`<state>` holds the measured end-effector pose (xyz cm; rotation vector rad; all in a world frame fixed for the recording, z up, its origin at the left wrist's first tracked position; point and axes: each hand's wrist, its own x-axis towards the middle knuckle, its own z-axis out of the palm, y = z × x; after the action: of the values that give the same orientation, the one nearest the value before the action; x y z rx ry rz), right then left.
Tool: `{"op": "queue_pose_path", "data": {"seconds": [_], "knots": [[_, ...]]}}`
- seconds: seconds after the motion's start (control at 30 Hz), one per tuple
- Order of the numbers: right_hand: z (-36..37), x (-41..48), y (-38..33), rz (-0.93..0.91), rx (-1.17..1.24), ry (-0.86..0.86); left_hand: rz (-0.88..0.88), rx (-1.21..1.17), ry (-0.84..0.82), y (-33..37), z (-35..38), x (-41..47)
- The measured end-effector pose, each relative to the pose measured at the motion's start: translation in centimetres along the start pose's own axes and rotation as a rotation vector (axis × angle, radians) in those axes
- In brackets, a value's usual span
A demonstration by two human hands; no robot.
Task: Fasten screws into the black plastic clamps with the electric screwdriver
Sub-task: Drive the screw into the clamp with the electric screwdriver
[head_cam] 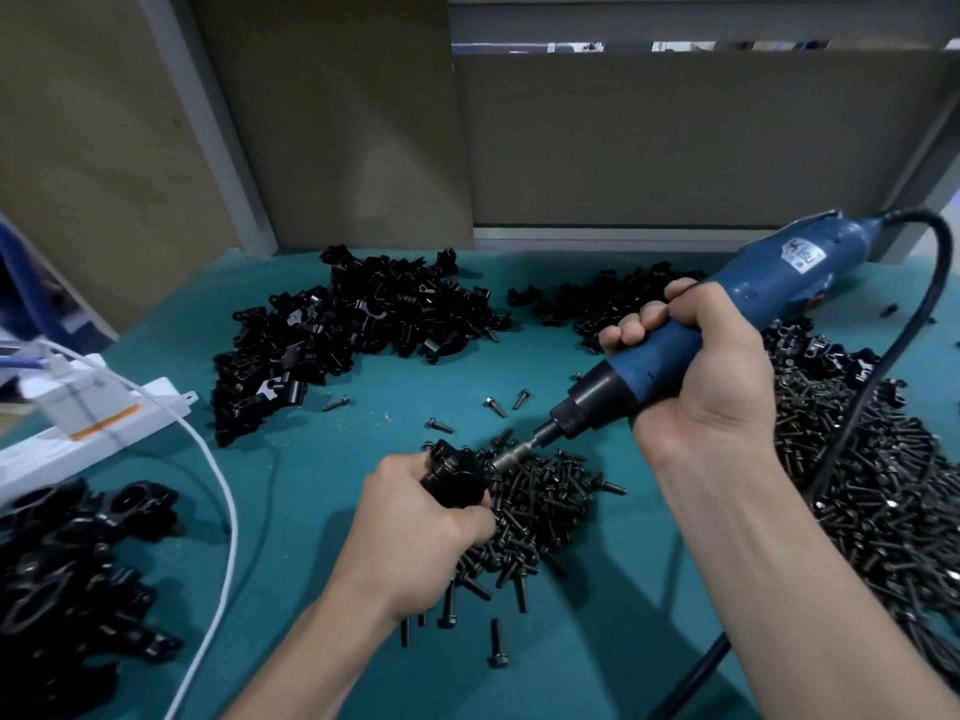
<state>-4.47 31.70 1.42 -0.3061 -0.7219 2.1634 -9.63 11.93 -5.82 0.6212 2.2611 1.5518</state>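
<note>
1. Far L of the left hand point(415, 532): 1 near clamp heap point(67, 553), too many pcs to count. Beyond it, 1 white power strip point(88, 423) and 1 white cable point(218, 485) on the teal table point(322, 511).
2. Beyond the left hand: 1 bigger clamp pile point(353, 324), uncountable. At least 4 stray screws point(440, 424) lie betw. it and the hand.
3. Left hand: fingers curled tight round 1 black clamp point(454, 478).
4. Under and just R of that hand: 1 small screw heap point(540, 506), uncountable.
5. 1 blue electric screwdriver point(701, 324); its bit point(514, 457) touches the held clamp, body slanting up to the R.
6. Right hand point(711, 371): fist wrapped round the screwdriver barrel.
7. Behind the right hand: a 3rd clamp pile point(587, 304). R of it: 1 large screw heap point(883, 485), w/ 1 black cord point(883, 387) across it.
</note>
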Motion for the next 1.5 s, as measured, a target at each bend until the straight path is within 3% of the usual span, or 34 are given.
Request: {"op": "queue_pose_path", "data": {"seconds": [0.3, 0.87, 1.5], "knots": [[0.6, -0.5, 0.1, -0.046, -0.008, -0.218, -0.027, -0.013, -0.079, 0.2, -0.4, -0.2], [0.0, -0.6, 0.8, -0.063, 0.01, -0.28, -0.103, -0.08, -0.104, 0.1, 0.1, -0.1], [0.0, -0.5, 0.7, -0.014, 0.052, -0.188, 0.015, 0.117, 0.091, -0.3, 0.5, -0.6]]}}
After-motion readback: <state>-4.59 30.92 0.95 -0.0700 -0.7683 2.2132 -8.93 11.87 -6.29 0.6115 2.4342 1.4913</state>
